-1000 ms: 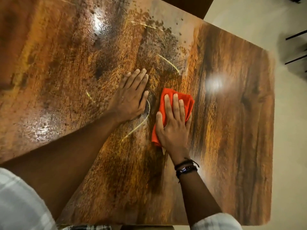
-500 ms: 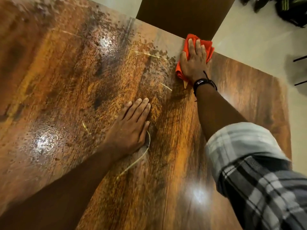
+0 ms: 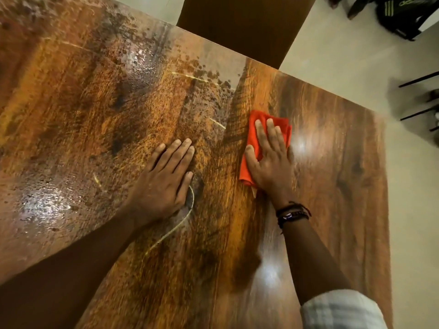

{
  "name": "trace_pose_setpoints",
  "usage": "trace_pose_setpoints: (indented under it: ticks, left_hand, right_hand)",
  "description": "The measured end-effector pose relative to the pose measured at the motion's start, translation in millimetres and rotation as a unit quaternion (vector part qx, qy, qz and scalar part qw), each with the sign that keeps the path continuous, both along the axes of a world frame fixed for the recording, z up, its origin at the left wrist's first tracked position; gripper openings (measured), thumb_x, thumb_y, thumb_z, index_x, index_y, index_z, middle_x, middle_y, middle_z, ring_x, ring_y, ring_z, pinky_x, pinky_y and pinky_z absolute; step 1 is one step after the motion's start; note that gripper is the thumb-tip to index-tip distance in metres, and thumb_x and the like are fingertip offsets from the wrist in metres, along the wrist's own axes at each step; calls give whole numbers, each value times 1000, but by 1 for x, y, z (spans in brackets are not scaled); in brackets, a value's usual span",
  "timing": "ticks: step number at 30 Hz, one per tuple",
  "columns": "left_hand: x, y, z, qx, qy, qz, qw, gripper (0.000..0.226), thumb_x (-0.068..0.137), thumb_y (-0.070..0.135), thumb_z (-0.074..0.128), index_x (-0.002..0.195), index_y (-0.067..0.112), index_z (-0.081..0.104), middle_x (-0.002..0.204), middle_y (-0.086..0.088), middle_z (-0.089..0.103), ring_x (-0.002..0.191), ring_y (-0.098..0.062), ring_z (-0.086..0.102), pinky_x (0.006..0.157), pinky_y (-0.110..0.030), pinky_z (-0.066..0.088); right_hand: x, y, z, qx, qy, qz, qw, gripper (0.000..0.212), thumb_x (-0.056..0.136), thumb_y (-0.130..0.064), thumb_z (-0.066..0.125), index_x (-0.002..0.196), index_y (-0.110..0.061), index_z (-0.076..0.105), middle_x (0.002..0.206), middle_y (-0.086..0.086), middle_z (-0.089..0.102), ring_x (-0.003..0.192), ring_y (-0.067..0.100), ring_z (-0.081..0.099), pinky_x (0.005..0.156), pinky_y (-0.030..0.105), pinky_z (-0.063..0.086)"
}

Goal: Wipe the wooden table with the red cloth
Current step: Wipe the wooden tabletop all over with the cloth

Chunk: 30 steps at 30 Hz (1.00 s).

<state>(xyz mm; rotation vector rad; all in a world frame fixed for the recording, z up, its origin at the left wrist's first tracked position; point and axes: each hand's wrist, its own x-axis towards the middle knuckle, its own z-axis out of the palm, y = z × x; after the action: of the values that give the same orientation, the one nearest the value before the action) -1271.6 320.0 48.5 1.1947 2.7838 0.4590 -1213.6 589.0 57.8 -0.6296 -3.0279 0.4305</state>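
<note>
A pale tiled floor (image 3: 344, 55) fills the upper right, seen from above through a wide-angle lens. Most of the view is a large wooden table (image 3: 71, 103) with strong orange-brown grain, running from the left edge down to the lower right. Its left half is speckled with dark spots and a shiny wet film (image 3: 142, 60); its right half looks smoother, with 2 bright glare spots. A dark brown panel (image 3: 242, 27), perhaps a chair back, stands against the far edge of the table. A black bag (image 3: 401, 15) lies on the floor at the top right corner.

2 bare forearms reach in from the bottom. The right arm wears a rolled plaid sleeve (image 3: 339, 309) and dark bracelets (image 3: 293, 213) at the wrist. The left hand (image 3: 164, 184) lies flat on the table near its centre, fingers straight and close together, holding nothing. The right hand (image 3: 270, 165), just beside it but not touching it, presses flat with straight fingers on the red cloth (image 3: 252, 135). The folded cloth lies on the tabletop right of centre, sticking out past the fingertips and thumb. A thin pale curved line (image 3: 175, 226) marks the wood beside the left hand.
</note>
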Motion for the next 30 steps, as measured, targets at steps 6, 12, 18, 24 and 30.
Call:
trace_pose_setpoints:
  ticks: [6, 12, 18, 24, 30]
  left_hand:
    - [-1, 1, -1, -1, 12, -2, 1000, 59, 103, 34, 28, 154, 5, 29, 163, -11, 26, 152, -25, 21, 123, -49, 19]
    - [-1, -1, -2, -2, 20, 0, 1000, 59, 103, 33, 30, 154, 5, 29, 163, -12, 25, 153, -26, 20, 122, -50, 21]
    - [0, -2, -3, 6, 16, 1, 1000, 59, 104, 33, 28, 155, 4, 28, 164, -12, 23, 153, -25, 18, 122, -51, 20]
    - [1, -4, 0, 3, 39, 23, 999, 58, 102, 28, 31, 152, -3, 31, 161, -19, 27, 151, -31, 23, 121, -54, 22]
    - [0, -5, 2, -9, 46, 18, 999, 59, 102, 27, 27, 151, -4, 31, 162, -20, 25, 151, -32, 23, 120, -55, 24]
  right_hand:
    - [-99, 79, -1, 19, -34, -115, 993, 72, 94, -55, 8, 160, -26, 12, 169, 4, 6, 156, 26, 1, 124, 56, 4]
    - [-188, 46, 12, -35, -43, -97, 994, 57, 106, -45, 22, 160, -33, 9, 169, 1, 1, 156, 23, -1, 121, 58, -3]
    - [-207, -27, 10, -19, -46, -7, 999, 57, 106, -47, 23, 160, -33, 9, 169, 0, 0, 156, 20, -1, 121, 62, -3]
    - [-93, -95, 3, -26, -15, 44, 999, 60, 103, -47, 26, 160, -33, 11, 169, -5, 2, 156, 15, 0, 122, 58, 3]
    - [1, -122, 5, -20, -10, 45, 999, 64, 97, -46, 28, 159, -36, 16, 168, -8, 7, 155, 10, 1, 120, 56, 20]
